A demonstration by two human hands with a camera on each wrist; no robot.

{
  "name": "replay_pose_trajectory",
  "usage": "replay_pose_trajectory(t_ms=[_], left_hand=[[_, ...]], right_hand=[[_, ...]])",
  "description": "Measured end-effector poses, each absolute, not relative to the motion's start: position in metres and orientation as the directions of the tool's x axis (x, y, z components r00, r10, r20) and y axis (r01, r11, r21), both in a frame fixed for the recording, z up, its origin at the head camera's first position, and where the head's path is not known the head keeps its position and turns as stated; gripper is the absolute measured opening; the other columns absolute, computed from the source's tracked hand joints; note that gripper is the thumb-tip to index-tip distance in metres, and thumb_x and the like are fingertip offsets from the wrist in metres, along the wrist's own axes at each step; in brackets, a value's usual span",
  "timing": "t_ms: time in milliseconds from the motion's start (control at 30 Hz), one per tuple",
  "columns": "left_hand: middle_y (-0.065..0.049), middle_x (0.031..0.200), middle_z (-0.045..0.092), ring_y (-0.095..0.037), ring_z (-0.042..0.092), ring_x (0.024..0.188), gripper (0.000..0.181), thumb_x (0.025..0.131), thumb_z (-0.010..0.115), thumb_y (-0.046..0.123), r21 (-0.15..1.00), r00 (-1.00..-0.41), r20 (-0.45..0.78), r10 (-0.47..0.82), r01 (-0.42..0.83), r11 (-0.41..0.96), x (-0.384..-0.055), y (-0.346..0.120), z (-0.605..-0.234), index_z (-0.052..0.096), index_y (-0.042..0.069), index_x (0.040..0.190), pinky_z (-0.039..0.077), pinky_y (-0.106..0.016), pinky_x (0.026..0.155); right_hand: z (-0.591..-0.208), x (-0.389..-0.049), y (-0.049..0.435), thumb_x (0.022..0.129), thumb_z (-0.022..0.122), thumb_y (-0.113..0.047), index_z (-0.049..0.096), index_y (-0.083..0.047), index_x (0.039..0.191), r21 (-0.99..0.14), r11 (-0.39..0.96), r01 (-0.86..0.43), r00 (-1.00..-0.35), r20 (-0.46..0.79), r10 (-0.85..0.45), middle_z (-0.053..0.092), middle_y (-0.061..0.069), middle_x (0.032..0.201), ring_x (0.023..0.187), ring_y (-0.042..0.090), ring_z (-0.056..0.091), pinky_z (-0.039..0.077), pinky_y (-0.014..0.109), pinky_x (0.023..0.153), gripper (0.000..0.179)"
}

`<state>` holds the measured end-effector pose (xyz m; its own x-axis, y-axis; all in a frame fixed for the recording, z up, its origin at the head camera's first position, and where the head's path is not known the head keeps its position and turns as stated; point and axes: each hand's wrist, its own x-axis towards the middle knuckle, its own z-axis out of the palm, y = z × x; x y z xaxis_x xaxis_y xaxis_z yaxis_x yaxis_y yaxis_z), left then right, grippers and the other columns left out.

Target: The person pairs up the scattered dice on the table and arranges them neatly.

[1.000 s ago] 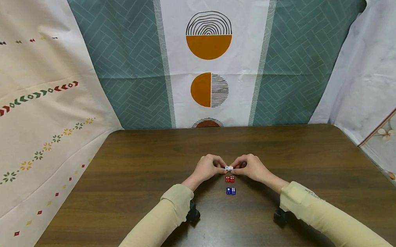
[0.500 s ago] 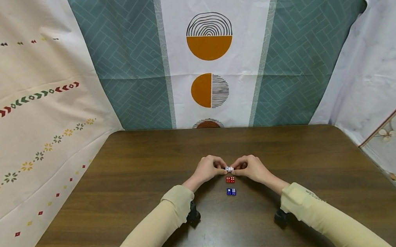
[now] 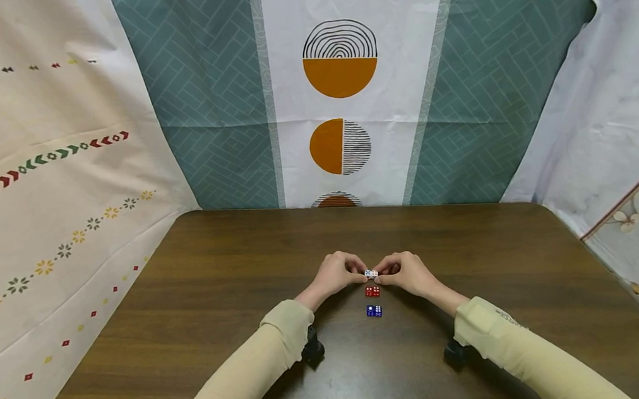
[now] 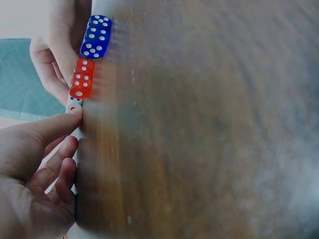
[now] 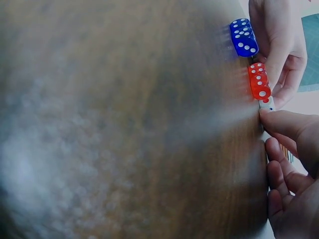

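Two white dice [image 3: 371, 274] sit side by side on the table between my hands in the head view. My left hand [image 3: 334, 272] pinches the left one with thumb and fingers. From the other side my right hand [image 3: 408, 273] pinches the right one. Nearer to me lies a pair of red dice [image 3: 372, 291], touching each other, and nearer still a pair of blue dice [image 3: 374, 310]. In the left wrist view the red dice [image 4: 81, 78] partly hide the white dice [image 4: 74, 106]. The right wrist view shows my right thumb [image 5: 284, 122] against a white die [image 5: 267, 103].
The brown wooden table [image 3: 233, 258] extends around the hands on all sides. Behind it hangs a green and white patterned cloth [image 3: 209, 108]. Light cloths hang at the left [image 3: 53, 153] and right [image 3: 601, 92]. Black wrist cameras [image 3: 312, 349] sit under both sleeves.
Both hands keep their pinch on the white dice with hardly any movement. The whole head view has shifted very slightly. The red and blue dice stay where they were.
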<state>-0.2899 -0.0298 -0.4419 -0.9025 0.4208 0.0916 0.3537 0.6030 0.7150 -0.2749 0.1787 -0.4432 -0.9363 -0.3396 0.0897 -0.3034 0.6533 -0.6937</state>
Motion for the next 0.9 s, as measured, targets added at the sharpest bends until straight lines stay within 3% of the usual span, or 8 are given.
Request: replay_pose_trajectory(t_ms=[900], left_hand=[[0.000, 0.070, 0.062, -0.006, 0.047, 0.060, 0.009, 0.083, 0.080, 0.017, 0.725, -0.900, 0.090, 0.425, 0.352, 0.592, -0.2892, -0.0292, -0.4412, 0.077, 0.012, 0.090, 0.037, -0.019, 0.057]], right_hand=[[-0.4446, -0.2748, 0.1793, 0.084, 0.078, -0.018, 0.077, -0.015, 0.095, -0.690, 0.659, -0.301, -0.937, 0.086, -0.338, 0.067, 0.000, 0.084, 0.075, 0.014, 0.054, 0.045, 0.026, 0.067, 0.011]])
